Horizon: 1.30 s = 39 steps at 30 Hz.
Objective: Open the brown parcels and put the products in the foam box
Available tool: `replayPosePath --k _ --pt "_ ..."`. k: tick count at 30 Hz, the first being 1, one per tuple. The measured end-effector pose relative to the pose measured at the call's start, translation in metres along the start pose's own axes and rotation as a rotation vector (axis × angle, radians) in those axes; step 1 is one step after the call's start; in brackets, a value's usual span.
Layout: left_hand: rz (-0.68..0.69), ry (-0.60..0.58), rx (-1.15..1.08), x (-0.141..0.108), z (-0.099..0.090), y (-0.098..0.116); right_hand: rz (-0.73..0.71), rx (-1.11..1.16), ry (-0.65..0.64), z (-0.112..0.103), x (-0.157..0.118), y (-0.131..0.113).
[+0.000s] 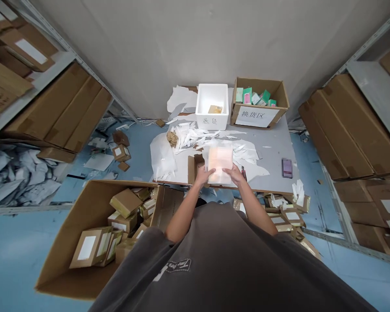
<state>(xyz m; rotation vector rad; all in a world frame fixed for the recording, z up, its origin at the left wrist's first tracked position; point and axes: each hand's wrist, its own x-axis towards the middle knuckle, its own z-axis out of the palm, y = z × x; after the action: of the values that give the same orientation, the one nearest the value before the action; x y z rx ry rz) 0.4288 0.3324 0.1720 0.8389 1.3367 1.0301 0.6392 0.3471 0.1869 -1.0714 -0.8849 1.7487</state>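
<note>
Both hands hold a pale orange-pink box in a translucent white wrapping (220,160) above the front of the table. My left hand (203,175) grips its lower left corner, with the thumb lying on top. At the lower right, my right hand (234,174) grips it the same way. The fingers underneath are hidden. Beside my left hand stands an opened small cardboard box (191,169), partly covered by the hand and the wrapped box. Dark pens or similar slim tools (244,173) lie just right of my right hand.
A white foam box (212,121) and a cardboard box of green packages (256,117) stand at the table's back. Torn paper (195,136) and a phone (286,168) lie on the table (276,143). A large carton (65,242) of parcels is at left; shelves flank both sides.
</note>
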Motion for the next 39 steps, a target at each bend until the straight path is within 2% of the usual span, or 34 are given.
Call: replayPosePath --k 3,7,12,16,18,20,24,27,30,32,35,37,39 --pt "-0.007 0.024 0.053 -0.002 0.007 -0.014 0.031 0.023 0.067 -0.019 -0.004 0.018" --pt "0.013 -0.02 0.281 -0.001 0.0 -0.032 0.151 0.085 0.161 -0.047 -0.001 0.047" --pt "0.151 -0.052 0.862 -0.007 -0.03 -0.053 0.315 0.132 0.214 -0.083 0.009 0.082" --pt "0.036 -0.267 1.249 -0.022 -0.057 -0.07 0.399 0.079 0.232 -0.099 0.018 0.103" --pt "0.029 -0.29 1.308 -0.027 -0.07 -0.075 0.441 0.042 0.207 -0.097 0.025 0.113" --pt "0.044 -0.249 1.319 -0.029 -0.085 -0.076 0.462 0.025 0.173 -0.088 0.036 0.122" --pt "0.047 -0.13 1.387 -0.023 -0.137 -0.066 0.443 0.021 0.119 -0.062 0.065 0.143" --pt "-0.002 -0.093 1.48 -0.016 -0.179 -0.053 0.401 -0.133 0.179 -0.045 0.086 0.159" --pt "-0.046 -0.157 1.506 -0.008 -0.205 -0.042 0.387 -0.463 0.298 -0.035 0.099 0.167" --pt "-0.014 -0.186 1.487 -0.005 -0.209 -0.038 0.395 -0.683 0.341 -0.031 0.101 0.167" --pt "0.062 -0.149 1.465 -0.009 -0.202 -0.035 0.385 -0.921 0.41 -0.027 0.097 0.161" --pt "0.069 -0.138 1.463 -0.014 -0.194 -0.035 0.333 -1.022 0.445 -0.022 0.09 0.158" --pt "0.047 -0.16 1.46 -0.02 -0.188 -0.036 0.246 -1.09 0.408 -0.014 0.083 0.158"
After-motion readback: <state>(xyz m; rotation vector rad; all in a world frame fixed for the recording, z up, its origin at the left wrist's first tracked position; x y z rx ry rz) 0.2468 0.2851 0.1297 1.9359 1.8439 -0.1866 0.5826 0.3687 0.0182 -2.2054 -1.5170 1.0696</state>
